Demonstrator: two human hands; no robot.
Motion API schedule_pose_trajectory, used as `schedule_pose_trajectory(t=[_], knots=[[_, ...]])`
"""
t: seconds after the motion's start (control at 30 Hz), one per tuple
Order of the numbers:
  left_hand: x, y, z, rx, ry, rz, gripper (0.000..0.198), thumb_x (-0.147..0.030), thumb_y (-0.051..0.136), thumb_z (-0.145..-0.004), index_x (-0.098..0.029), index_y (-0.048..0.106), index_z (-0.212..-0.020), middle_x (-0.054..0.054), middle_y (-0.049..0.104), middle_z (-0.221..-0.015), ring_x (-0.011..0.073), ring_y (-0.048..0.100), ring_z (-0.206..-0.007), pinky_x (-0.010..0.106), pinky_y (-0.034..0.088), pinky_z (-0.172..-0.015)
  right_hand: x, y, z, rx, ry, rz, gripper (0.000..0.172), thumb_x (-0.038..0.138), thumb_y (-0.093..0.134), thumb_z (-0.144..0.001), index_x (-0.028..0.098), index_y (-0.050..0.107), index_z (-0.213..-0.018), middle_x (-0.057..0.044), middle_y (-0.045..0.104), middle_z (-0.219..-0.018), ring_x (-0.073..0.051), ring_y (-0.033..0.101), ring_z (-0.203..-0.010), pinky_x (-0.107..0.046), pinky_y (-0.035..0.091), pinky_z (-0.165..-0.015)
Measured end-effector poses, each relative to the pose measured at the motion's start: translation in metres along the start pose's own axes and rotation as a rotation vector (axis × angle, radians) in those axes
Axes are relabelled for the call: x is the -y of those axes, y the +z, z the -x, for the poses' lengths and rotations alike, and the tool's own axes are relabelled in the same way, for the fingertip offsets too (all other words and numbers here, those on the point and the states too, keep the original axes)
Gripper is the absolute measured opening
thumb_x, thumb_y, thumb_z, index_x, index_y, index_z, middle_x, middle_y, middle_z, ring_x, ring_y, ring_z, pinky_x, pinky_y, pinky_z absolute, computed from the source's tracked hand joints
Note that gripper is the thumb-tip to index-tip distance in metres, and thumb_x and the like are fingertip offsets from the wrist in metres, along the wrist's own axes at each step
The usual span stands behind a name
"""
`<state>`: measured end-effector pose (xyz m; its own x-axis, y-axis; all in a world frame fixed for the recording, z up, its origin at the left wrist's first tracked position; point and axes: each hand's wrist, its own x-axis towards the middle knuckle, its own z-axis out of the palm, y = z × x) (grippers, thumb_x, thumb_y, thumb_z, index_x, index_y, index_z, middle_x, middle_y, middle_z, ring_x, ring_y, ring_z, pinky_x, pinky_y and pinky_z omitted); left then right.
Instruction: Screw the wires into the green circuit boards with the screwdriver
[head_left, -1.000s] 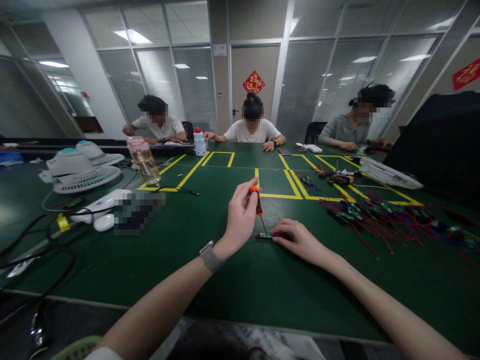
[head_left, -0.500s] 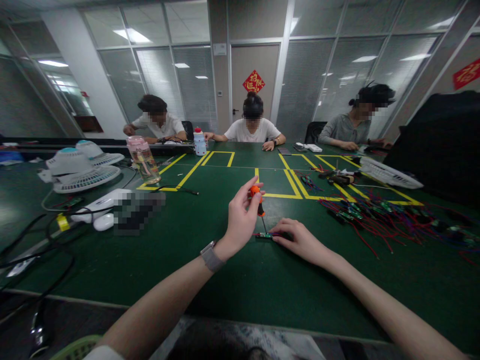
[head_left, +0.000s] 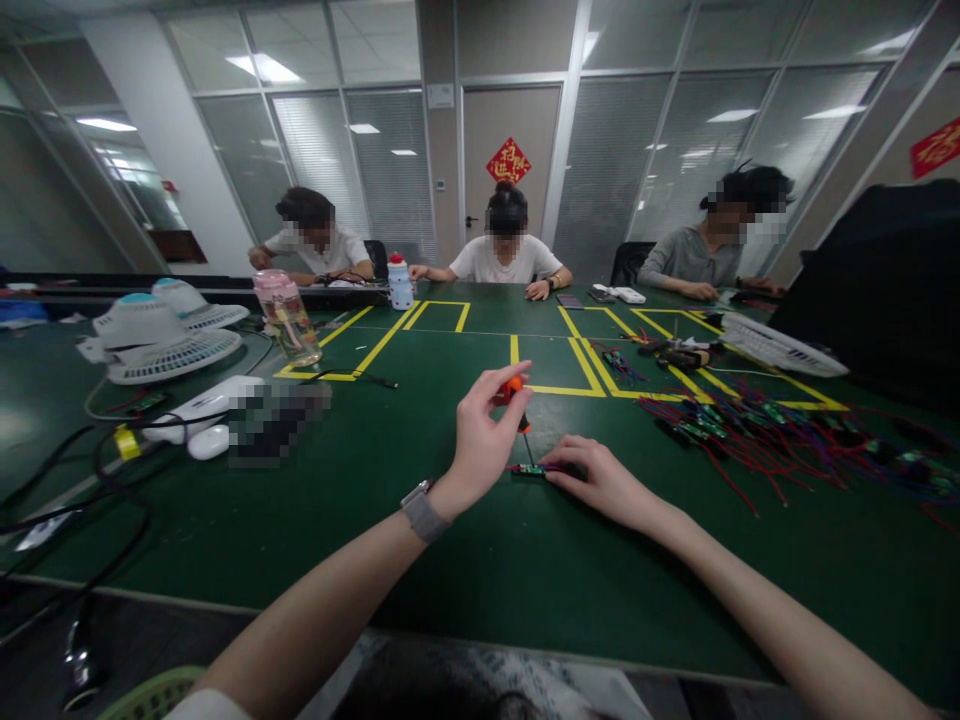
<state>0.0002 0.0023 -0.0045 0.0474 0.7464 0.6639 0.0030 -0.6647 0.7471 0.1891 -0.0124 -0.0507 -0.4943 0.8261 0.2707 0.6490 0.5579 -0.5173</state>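
Observation:
My left hand [head_left: 487, 425] is closed around the orange and black handle of a screwdriver [head_left: 523, 424], which stands nearly upright. Its thin shaft runs down to a small green circuit board [head_left: 529, 470] lying on the green table. Whether the tip sits in a screw is too small to make out. My right hand [head_left: 592, 475] pinches the board's right end, where thin wires come off, and rests low on the tabletop. A red wire leaves the board's left end, close to my left wrist.
Many wired circuit boards [head_left: 720, 420] lie heaped to the right. White fans [head_left: 172, 345], a pink-lidded bottle [head_left: 289, 320], cables and a white mouse-like object [head_left: 208, 442] occupy the left. Yellow tape [head_left: 562, 391] marks the table. Several people sit along the far side.
The fingers of my left hand have shifted slightly around the screwdriver handle. My right hand and the circuit board stay in place.

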Motion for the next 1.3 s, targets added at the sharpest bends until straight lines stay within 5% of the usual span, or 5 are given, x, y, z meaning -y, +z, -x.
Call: schedule_pose_trajectory(t=[0.5,0.67,0.87,1.07,1.3], knots=[[-0.001,-0.002,-0.001,-0.045,0.055,-0.162,0.02,-0.024,0.06,-0.087,-0.022,0.068,-0.105,0.003,0.059,-0.093,0.013,0.056,-0.086,0.025,0.048,-0.08,0.001,0.0,0.0,0.0,0.005,-0.006,0.014,0.02,0.061,-0.086,0.02,0.072,-0.095,-0.006,0.066,-0.092,-0.021,0.061,-0.089,-0.033,0.046,-0.082],[0.001,-0.002,0.0,0.069,-0.037,0.043,0.035,-0.023,0.041,-0.096,-0.024,0.054,-0.128,0.007,0.059,-0.112,0.013,0.059,-0.091,0.025,0.051,-0.077,0.002,-0.001,0.0,-0.004,-0.004,-0.024,0.014,0.02,0.06,-0.086,0.02,0.072,-0.095,-0.006,0.066,-0.092,-0.02,0.061,-0.088,-0.033,0.046,-0.082],[0.001,-0.002,-0.002,-0.008,0.047,-0.135,0.026,-0.026,0.061,-0.086,-0.023,0.066,-0.111,0.004,0.056,-0.098,0.0128,0.057,-0.088,0.024,0.049,-0.08,0.003,-0.001,0.0,-0.004,0.013,-0.015,0.014,0.022,0.061,-0.086,0.019,0.071,-0.095,-0.006,0.066,-0.092,-0.021,0.061,-0.089,-0.034,0.045,-0.083],[0.002,-0.004,-0.004,0.176,-0.05,0.036,0.04,-0.023,0.047,-0.093,-0.027,0.05,-0.133,0.007,0.06,-0.114,0.0126,0.064,-0.088,0.025,0.055,-0.075,-0.001,0.004,-0.001,-0.047,0.016,0.01,0.018,0.029,0.062,-0.087,0.02,0.071,-0.1,-0.006,0.066,-0.094,-0.022,0.06,-0.091,-0.035,0.045,-0.083],[0.011,-0.005,-0.007,0.062,-0.055,0.017,0.036,-0.025,0.058,-0.087,-0.022,0.059,-0.123,0.006,0.065,-0.104,0.0121,0.067,-0.082,0.023,0.057,-0.074,-0.003,0.007,-0.004,-0.053,0.016,-0.021,0.014,0.028,0.061,-0.087,0.021,0.073,-0.089,-0.006,0.066,-0.09,-0.021,0.06,-0.087,-0.034,0.046,-0.082]])
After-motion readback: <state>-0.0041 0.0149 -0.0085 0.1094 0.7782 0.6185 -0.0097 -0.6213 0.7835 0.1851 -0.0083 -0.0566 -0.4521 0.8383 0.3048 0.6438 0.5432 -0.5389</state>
